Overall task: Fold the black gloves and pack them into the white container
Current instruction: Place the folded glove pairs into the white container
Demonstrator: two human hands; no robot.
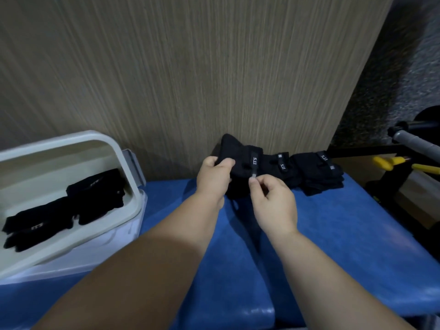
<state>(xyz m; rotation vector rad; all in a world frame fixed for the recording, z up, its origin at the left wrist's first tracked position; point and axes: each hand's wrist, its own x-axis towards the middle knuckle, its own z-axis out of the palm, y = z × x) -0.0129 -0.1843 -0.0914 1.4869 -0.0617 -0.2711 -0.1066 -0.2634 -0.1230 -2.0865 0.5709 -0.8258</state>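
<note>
A black glove with a white "5.11" label is held up just above the blue surface, against the wooden panel. My left hand grips its left edge. My right hand pinches the small grey tab at the glove's lower edge. To the right, more black gloves lie in a row on the blue surface. The white container stands tilted at the left and holds folded black gloves.
The blue padded surface runs under my arms, with a seam down its middle. A wooden panel rises right behind the gloves. At the far right are a black frame, yellow-handled tools and a grey bar.
</note>
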